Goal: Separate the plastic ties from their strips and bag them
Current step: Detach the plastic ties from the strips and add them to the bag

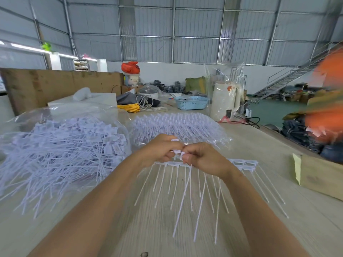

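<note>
We see the left hand point(159, 150) and the right hand point(202, 157) close together over the table point(259, 145); both have their fingers curled tight, and both pinch the top of a white strip of ties point(187, 165) right where the two hands meet; a small white tie head point(175, 151) sticks out between the fingertips, but it is blurry, so we think it may be partly bent away from the strip and cannot be sure; the thin tails of the ties hang down from the strip and fan out toward us above the wood; the strip's far end pokes out past the right wrist; to the left lies a clear bag point(61, 134) stuffed with loose ties, many tails sticking out of its mouth; behind the hands sits a pile of strips point(178, 125) in clear wrap; farther back stand a blue basket point(192, 102) and a white jug point(225, 101); a cardboard box point(323, 175) sits at the right.
</note>
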Demonstrator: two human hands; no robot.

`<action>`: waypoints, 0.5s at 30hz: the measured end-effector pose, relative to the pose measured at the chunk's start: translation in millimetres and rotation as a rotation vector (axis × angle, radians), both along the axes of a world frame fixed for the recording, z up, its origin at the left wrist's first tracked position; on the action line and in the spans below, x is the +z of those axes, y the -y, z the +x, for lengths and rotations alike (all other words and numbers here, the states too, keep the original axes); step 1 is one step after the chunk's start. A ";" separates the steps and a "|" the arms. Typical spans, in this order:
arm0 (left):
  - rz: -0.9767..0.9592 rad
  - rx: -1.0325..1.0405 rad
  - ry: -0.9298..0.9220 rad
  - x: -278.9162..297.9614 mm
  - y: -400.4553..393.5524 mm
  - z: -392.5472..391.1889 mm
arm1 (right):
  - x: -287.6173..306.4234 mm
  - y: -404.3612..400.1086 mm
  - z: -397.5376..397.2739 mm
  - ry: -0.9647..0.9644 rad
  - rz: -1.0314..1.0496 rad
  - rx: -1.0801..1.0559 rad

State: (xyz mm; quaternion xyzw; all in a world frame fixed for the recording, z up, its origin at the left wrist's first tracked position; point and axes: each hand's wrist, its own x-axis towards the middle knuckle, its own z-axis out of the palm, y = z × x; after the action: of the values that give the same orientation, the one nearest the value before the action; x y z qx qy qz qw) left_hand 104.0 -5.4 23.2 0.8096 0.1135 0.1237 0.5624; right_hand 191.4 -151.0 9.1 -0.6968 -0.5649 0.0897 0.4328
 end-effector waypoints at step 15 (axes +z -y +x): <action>-0.283 -0.068 0.108 -2.3 24.2 9.2 | 1.0 -12.3 -1.5 -0.024 0.339 -0.226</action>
State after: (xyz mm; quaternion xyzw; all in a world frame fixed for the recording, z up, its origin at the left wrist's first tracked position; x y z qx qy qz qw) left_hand 113.2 -29.6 20.9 0.7180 0.0719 0.1307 0.6799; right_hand 190.0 -138.7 10.1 -0.6718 -0.4848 -0.0476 0.5579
